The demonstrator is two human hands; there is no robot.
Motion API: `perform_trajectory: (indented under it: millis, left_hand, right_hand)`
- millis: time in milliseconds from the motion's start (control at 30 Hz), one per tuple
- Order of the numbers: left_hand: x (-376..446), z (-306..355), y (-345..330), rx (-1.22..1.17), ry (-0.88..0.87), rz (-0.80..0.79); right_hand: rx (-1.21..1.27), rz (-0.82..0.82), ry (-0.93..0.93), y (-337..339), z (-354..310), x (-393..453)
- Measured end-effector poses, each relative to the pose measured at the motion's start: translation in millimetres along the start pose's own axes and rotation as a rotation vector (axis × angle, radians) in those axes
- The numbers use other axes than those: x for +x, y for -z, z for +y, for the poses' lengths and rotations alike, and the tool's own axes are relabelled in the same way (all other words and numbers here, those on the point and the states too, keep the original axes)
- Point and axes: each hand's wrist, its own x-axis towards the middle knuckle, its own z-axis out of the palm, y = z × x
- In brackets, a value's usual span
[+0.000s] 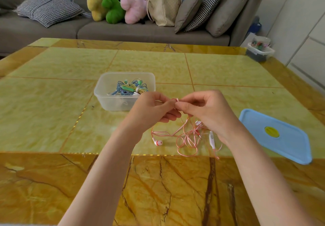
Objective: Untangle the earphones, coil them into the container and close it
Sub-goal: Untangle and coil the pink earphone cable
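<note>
1. Earphones [186,136], pink-corded, are held up at one small loop between both hands, while most of the cord hangs below the grip and lies in loose tangles on the bench [52,102]; this lets the snarl fall open under its own weight.
2. The left hand [154,109] is closed in a pinch on the cord, thumb against forefinger, the other fingers curled beneath.
3. The right hand [205,109] is likewise pinched on the same loop, fingertip to fingertip with the left, apparently so a knot can be worked apart.
4. One earbud [158,142] rests on the bench below the left grip; the inline remote [211,138] lies below the right wrist.
5. The container [123,92] is kept open just beyond the left grip, within easy reach; blue and yellow-green earphone bundles [130,89] are already coiled inside.
6. The blue lid [276,136] is set aside to the right of the right grip, ready for closing.
7. Untangling is judged unfinished; coiling has not begun.
</note>
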Motion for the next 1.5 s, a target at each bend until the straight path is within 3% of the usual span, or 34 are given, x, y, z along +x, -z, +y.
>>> perform_trajectory:
  millis: [167,267,333,433,500,600,733,900,1033,1200,1300,1500]
  left_hand:
    - [0.1,1.6,3.4,0.065,-0.023,0.014]
    - [0.5,-4.9,1.5,0.412,-0.095,0.185]
    - [1.9,-12.0,0.2,0.523,-0.101,0.234]
    - [8.0,-18.9,5.8,0.44,-0.005,0.254]
    - [7.9,-15.0,11.3,0.142,0.103,0.226]
    - [1.4,-6.7,13.3,-0.189,0.177,0.059]
    - [-1.7,-5.0,6.6,-0.101,0.056,-0.092]
    - [-5.0,3.9,7.1,-0.25,-0.083,-0.215]
    - [-5.4,3.5,5.7,-0.192,-0.038,-0.179]
    - [-2.5,1.3,10.5,-0.183,0.004,-0.051]
    - [-4.5,4.1,14.6,-0.24,-0.005,-0.088]
    - [-10.3,5.0,17.6,0.014,-0.104,-0.321]
  right_hand:
    - [-0.006,-0.019,-0.019,6.8,-0.7,-0.3]
    - [0.134,0.034,-0.086,13.8,-2.3,-0.8]
    - [0.314,0.014,-0.123,16.3,-5.1,-0.6]
    - [0.64,-0.049,-0.203,22.7,-9.4,0.3]
    - [0.708,-0.089,-0.255,27.6,-10.9,1.0]
    - [0.587,-0.106,-0.234,30.1,-8.5,0.6]
    - [0.271,-0.193,-0.121,22.2,-8.6,-4.3]
    - [0.164,-0.223,-0.095,19.3,-9.3,-5.2]
    - [0.134,-0.222,-0.072,18.4,-7.2,-3.4]
    - [0.138,-0.079,-0.082,19.1,-4.8,-1.2]
    - [0.129,-0.013,-0.089,19.9,-2.4,-0.6]
    - [0.106,0.035,-0.035,17.2,-4.6,-0.7]
